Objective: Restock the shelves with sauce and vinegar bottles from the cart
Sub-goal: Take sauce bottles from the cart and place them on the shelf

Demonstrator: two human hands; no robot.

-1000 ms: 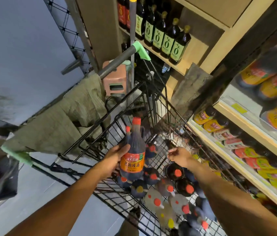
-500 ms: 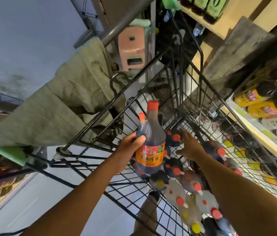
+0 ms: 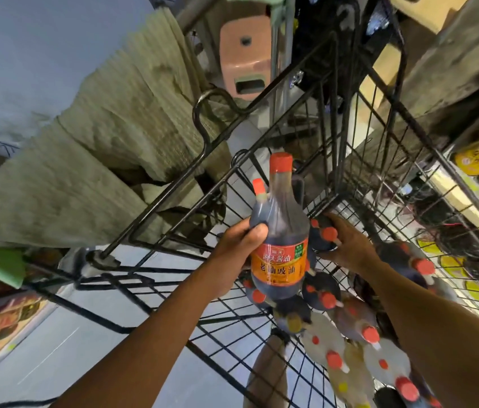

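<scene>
Now: left grip (image 3: 234, 254) clutches sauce bottle (image 3: 279, 231); right grip (image 3: 353, 248) grasps capped bottle (image 3: 322, 235) inside cart (image 3: 338, 119).

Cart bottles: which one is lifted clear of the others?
The orange-labelled dark bottle, held above the cart by the left grip. The rest sit down in it; the right grip holds a red-capped one there.

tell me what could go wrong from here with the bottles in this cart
1. The left hand grips the dark sauce bottle with orange label and red cap from one side only; it could slip and drop onto the packed red-capped bottles below.
2. The right hand grasps a dark red-capped bottle in the corner of the black wire cart; lifting it may snag the wires or topple neighbours.
</scene>
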